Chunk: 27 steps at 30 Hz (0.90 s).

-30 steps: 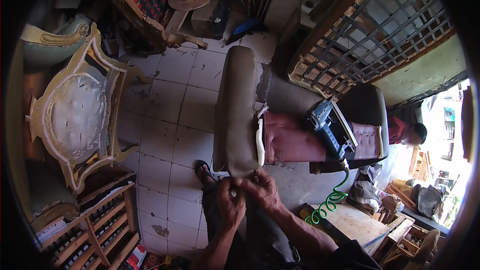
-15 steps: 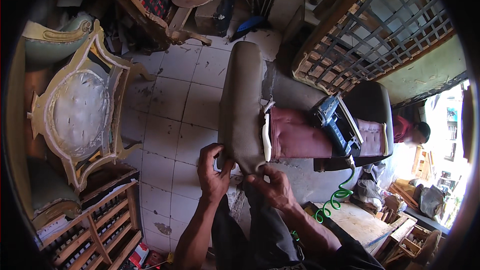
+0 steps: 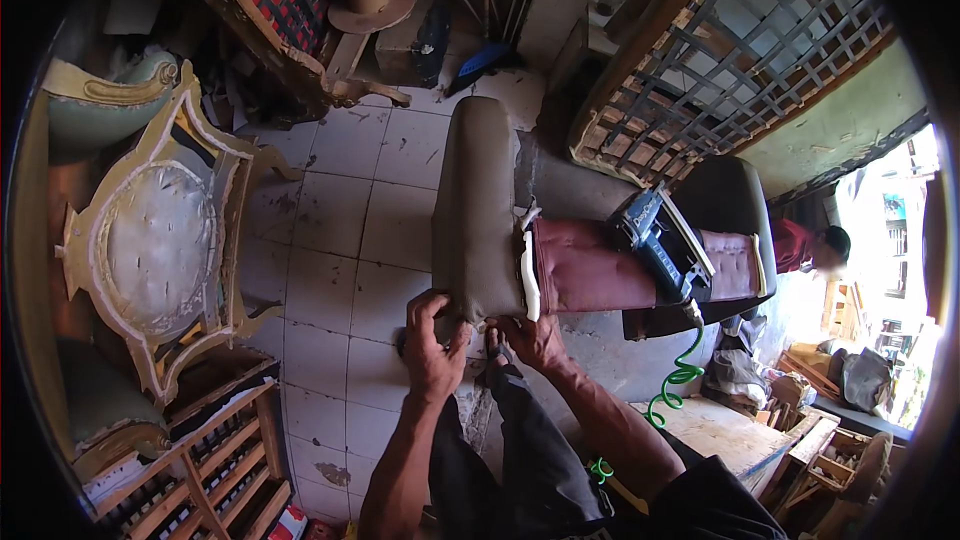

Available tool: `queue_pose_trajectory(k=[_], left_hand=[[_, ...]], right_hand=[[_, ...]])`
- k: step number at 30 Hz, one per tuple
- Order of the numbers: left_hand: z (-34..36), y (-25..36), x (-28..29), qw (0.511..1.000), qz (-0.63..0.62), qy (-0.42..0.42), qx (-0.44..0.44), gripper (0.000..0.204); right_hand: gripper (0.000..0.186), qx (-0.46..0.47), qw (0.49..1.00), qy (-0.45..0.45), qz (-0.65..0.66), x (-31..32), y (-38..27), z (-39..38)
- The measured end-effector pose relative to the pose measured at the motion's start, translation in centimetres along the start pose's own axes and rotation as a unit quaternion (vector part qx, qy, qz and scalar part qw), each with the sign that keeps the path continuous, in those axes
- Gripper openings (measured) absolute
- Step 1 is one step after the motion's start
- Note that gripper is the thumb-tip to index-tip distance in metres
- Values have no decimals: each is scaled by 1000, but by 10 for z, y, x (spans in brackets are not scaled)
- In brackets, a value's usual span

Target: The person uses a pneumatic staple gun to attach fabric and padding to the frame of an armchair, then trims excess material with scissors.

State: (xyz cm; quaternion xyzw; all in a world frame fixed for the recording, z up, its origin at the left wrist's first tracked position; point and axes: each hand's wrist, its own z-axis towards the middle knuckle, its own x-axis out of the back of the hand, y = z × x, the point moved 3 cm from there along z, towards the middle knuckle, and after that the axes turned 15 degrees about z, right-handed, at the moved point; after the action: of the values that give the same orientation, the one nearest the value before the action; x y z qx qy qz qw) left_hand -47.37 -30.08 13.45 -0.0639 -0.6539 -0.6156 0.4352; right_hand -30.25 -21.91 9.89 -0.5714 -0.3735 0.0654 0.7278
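1. The left hand (image 3: 433, 358) is touching the near end of the brown padded arm (image 3: 474, 210), thumb and bent fingers standing moderately apart; whether they are gripping the cover cannot be told.
2. The right hand (image 3: 537, 342) is touching the same end at its right corner, fingers narrowly gathered; the padding is partly hiding the fingertips, so their hold cannot be told.
3. The padded arm is extending directly ahead of both hands, its underside facing out of sight.
4. Just ahead of the right hand, a white strip (image 3: 530, 268) is running along the arm's side.
5. Right of that hand, a maroon padded panel (image 3: 592, 265) is lying under a blue-and-black air tool (image 3: 655, 240), which is hiding part of it.
6. Nearer the right forearm, a green coiled hose (image 3: 676, 378) is hanging from the tool; the forearm is hiding part of its length.
7. Well left of the left hand, a pale gold chair frame (image 3: 100, 240) is standing, its outer parts dimming into the fisheye rim.
8. Far ahead and right, a webbed wooden frame (image 3: 690, 65) is leaning, cut off above.
9. Farther right, a person in red (image 3: 792, 245) is showing only partly, mostly hidden behind furniture.
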Motion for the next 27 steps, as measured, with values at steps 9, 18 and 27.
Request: queue_pose_trajectory(k=[9,18,27], left_hand=[[22,2,11,996,16,-38,-78,64],[56,37,27,943,182,-113,-254,77],[63,37,1,838,332,-151,-406,74]], right_hand=[[45,109,990,60,-73,1,-14,6],[68,19,996,71,-44,-10,-1,9],[90,59,994,94,-20,8,-13,24]])
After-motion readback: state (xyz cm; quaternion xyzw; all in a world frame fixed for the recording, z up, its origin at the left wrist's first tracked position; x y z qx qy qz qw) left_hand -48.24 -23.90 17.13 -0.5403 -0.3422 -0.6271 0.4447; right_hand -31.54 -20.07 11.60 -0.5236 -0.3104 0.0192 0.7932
